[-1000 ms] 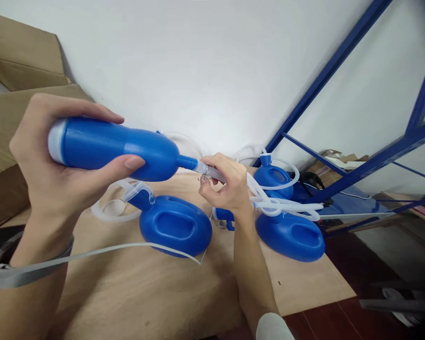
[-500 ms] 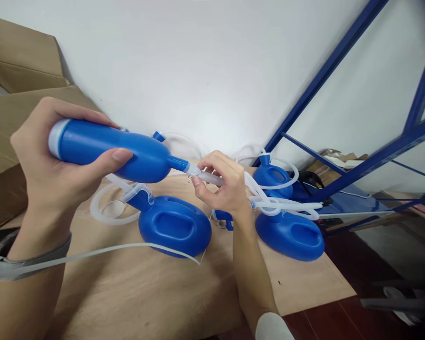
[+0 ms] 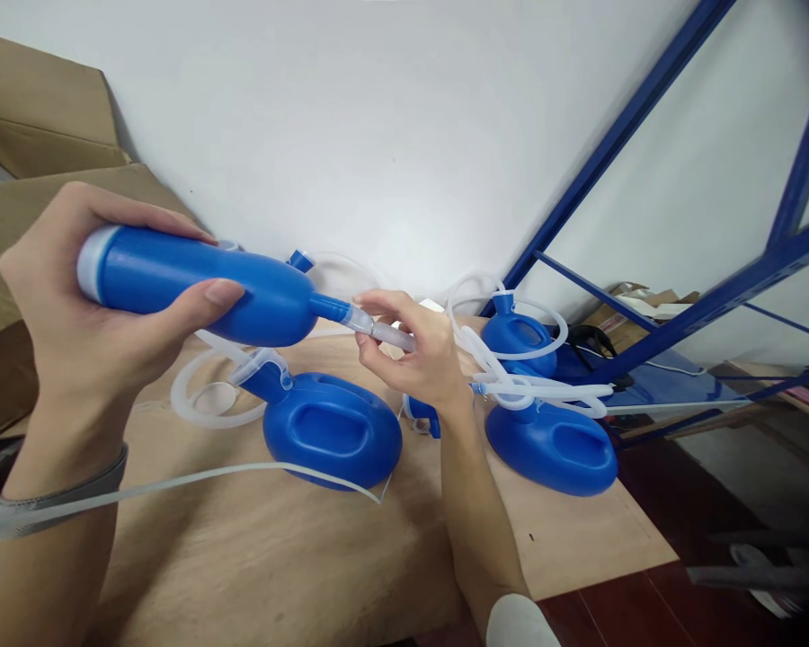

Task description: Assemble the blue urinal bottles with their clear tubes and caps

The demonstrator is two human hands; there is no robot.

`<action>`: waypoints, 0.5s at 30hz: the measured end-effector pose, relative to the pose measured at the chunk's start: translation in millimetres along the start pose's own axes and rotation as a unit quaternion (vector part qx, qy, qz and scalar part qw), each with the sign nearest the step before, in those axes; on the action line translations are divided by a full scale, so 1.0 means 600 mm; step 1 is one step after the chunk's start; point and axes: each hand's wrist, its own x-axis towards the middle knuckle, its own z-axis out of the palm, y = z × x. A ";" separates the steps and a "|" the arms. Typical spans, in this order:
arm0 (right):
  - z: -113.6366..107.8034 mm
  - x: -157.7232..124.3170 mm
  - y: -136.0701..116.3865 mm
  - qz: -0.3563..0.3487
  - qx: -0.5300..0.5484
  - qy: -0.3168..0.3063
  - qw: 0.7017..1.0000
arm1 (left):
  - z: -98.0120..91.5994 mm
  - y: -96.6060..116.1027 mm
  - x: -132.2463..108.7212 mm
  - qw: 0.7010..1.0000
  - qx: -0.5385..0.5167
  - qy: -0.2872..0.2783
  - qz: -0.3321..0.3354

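My left hand (image 3: 101, 305) is wrapped round a blue plastic bottle-shaped piece (image 3: 208, 279) with a white rim at its wide end. Its narrow neck points right and ends in a clear connector (image 3: 358, 319). A clear ribbed hose (image 3: 395, 338) runs on from that connector, with a thin wire hose clamp (image 3: 372, 329) around the joint. At this joint my right hand (image 3: 422, 350) is closed, thumb and fingers pinching about the hose; its palm hides the hose's further run. Below lies a blue plastic urinal bottle (image 3: 333, 431) with a handle hole, its mouth towards the upper left.
More blue bottles (image 3: 553, 449) (image 3: 518, 346) with coiled white hoses (image 3: 546, 389) lie on the wooden table (image 3: 297, 566). A cardboard box (image 3: 40, 207) stands at left. Blue metal shelving (image 3: 620, 135) rises on the right. A white strap (image 3: 208, 472) trails from my left wrist.
My left hand and the blue piece have shifted slightly left. My right hand moved a little left too, and the wire clamp's loops, visible before, are now mostly covered by its fingers.
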 end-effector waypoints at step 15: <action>-0.020 0.007 -0.014 -0.014 0.066 0.014 0.998 | 0.031 -0.026 -0.006 0.996 -0.069 0.021 0.043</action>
